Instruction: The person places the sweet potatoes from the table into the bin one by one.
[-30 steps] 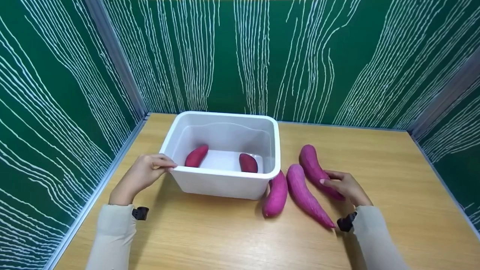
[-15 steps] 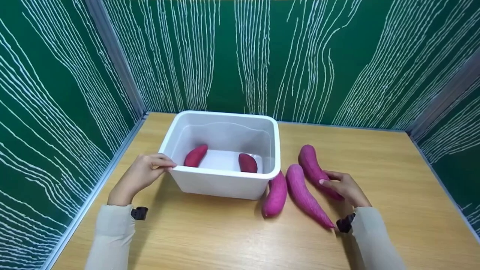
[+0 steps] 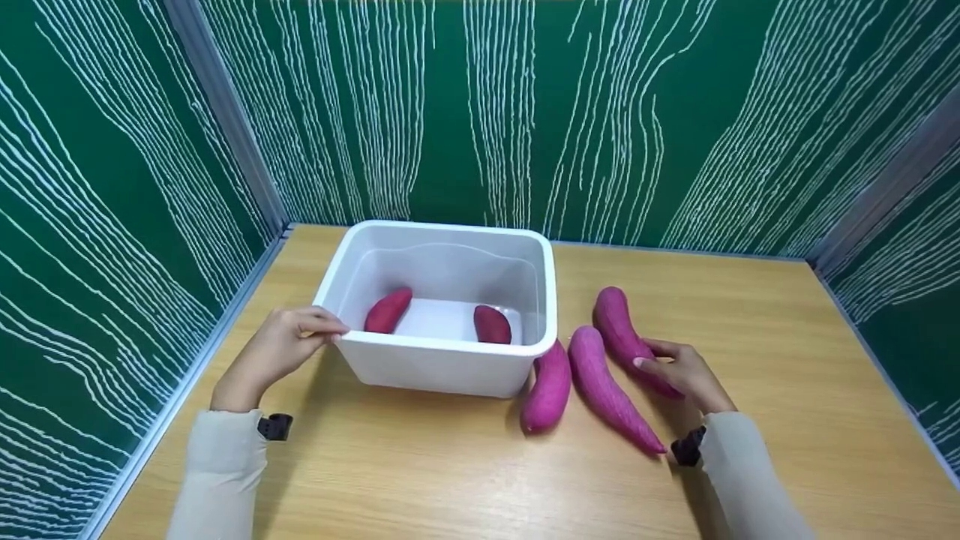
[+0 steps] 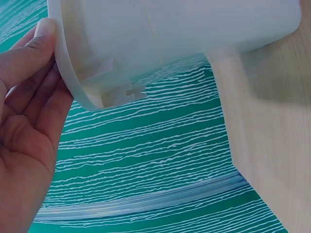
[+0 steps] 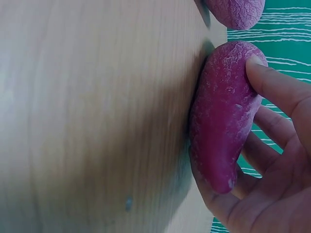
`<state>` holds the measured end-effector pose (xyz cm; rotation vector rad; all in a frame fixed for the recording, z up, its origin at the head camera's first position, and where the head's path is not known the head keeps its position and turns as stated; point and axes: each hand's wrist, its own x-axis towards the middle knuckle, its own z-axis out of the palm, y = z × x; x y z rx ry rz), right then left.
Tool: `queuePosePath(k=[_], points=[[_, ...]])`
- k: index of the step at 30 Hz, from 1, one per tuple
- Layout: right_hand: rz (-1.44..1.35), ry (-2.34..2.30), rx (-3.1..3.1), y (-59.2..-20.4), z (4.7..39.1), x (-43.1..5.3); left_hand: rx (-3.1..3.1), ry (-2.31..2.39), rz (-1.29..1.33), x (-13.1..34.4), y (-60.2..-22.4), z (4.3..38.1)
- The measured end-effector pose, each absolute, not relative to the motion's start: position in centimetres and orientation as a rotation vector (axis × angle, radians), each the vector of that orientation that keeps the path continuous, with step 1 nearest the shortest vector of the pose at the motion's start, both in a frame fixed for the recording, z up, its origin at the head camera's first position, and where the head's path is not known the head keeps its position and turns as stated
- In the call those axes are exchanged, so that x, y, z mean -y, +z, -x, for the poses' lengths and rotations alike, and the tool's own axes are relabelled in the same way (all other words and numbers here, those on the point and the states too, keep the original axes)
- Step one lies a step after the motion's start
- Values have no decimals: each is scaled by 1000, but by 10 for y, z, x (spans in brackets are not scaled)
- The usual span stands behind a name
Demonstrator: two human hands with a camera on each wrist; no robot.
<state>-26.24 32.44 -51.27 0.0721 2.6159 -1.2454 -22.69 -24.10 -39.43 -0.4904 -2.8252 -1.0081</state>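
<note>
My left hand (image 3: 281, 345) pinches the rim of a white plastic bin (image 3: 442, 367) at its near left corner. In the left wrist view, the thumb (image 4: 44, 30) lies on one side of that rim and the fingers on the other. Two red sweet potatoes, one at left (image 3: 388, 310) and one at right (image 3: 492, 325), lie inside the bin. My right hand (image 3: 686, 371) grips the lower part of a long pink sweet potato (image 3: 619, 319) on the table. The right wrist view shows thumb and fingers around that sweet potato (image 5: 226, 111), its tip towards the palm.
A second long pink sweet potato (image 3: 604, 386) lies just left of the held one. Another, shorter one (image 3: 548, 394) lies against the bin's near right corner. Green walls with white wavy lines (image 3: 450, 112) border the wooden table (image 3: 450, 480) at the back and sides.
</note>
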Motion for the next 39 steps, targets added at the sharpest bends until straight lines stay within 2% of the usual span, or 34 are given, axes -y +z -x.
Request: queuePosePath(k=[8,39], points=[[-97,-1216,-2611,-511,262,-323,2746,-956,576,242,-397,227],[-21,-1212,-2551,-504,265,-331,2777,-987,551,241,-396,227]])
